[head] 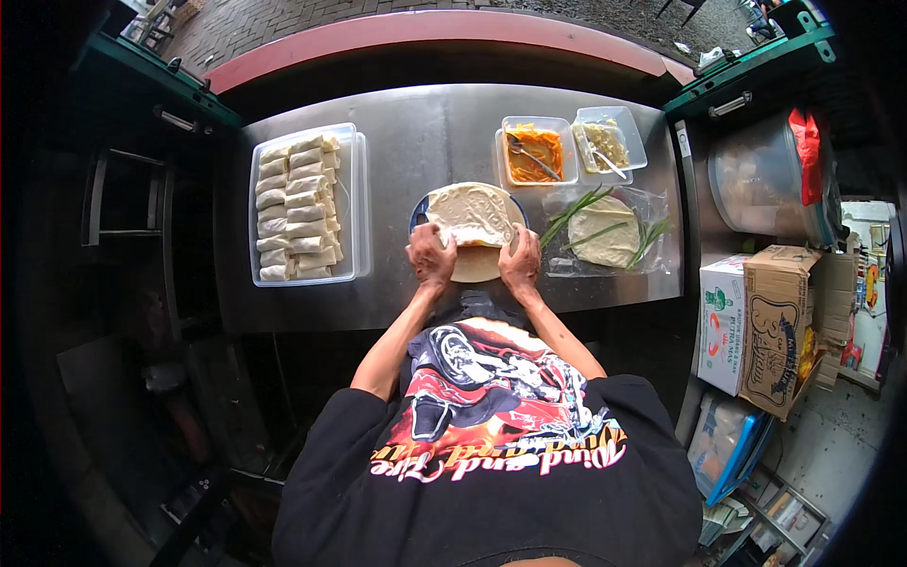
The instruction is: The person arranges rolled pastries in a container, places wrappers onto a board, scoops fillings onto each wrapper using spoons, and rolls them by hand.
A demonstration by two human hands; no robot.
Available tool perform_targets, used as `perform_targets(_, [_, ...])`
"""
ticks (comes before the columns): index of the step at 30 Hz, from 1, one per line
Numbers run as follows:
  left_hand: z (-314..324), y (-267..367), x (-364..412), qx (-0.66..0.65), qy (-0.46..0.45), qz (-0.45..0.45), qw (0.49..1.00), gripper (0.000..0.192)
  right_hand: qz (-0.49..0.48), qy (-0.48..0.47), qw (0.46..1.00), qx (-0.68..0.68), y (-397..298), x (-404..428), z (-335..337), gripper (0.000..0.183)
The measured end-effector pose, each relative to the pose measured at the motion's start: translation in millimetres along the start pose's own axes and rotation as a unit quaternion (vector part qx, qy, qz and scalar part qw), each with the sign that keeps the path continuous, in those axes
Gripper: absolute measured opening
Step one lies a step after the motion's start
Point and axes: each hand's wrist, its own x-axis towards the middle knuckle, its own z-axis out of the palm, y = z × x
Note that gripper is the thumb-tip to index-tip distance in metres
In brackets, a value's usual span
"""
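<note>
On a round plate with a blue rim (419, 210) lies a thin round wrapper (471, 205), its near edge folded up. My left hand (433, 256) pinches the near left part of the fold, and my right hand (520, 259) pinches the near right part. Some filling shows faintly under the fold between them; most of it is hidden. To the right, a stack of wrappers (602, 230) rests on a plastic bag with green chives (581, 212) across it. Behind it stand a tub of shredded orange filling (528, 152) and a tub of pale chopped filling (602, 142), each with a spoon.
A clear plastic container (345, 234) at the left of the steel table (404, 120) holds several rolled wrappers (305, 205) in rows. Beyond the table's right edge are a large lidded tub (758, 181) and cardboard boxes (776, 329). A red ledge (453, 25) runs behind the table.
</note>
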Motion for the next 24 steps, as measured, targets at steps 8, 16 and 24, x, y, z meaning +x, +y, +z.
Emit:
perform_targets(8, [-1, -15, 2, 0.025, -0.097, 0.05, 0.994, 0.024, 0.198, -0.01, 0.975, 0.101, 15, -1, 11, 0.022])
perform_targets(16, [7, -10, 14, 0.097, -0.116, 0.078, 0.985, 0.015, 0.516, -0.19, 0.768, 0.329, 14, 3, 0, 0.026])
perform_targets(24, [8, 1, 6, -0.054, -0.062, 0.133, 0.988, 0.012, 0.511, -0.192, 0.757, 0.359, 12, 3, 9, 0.03])
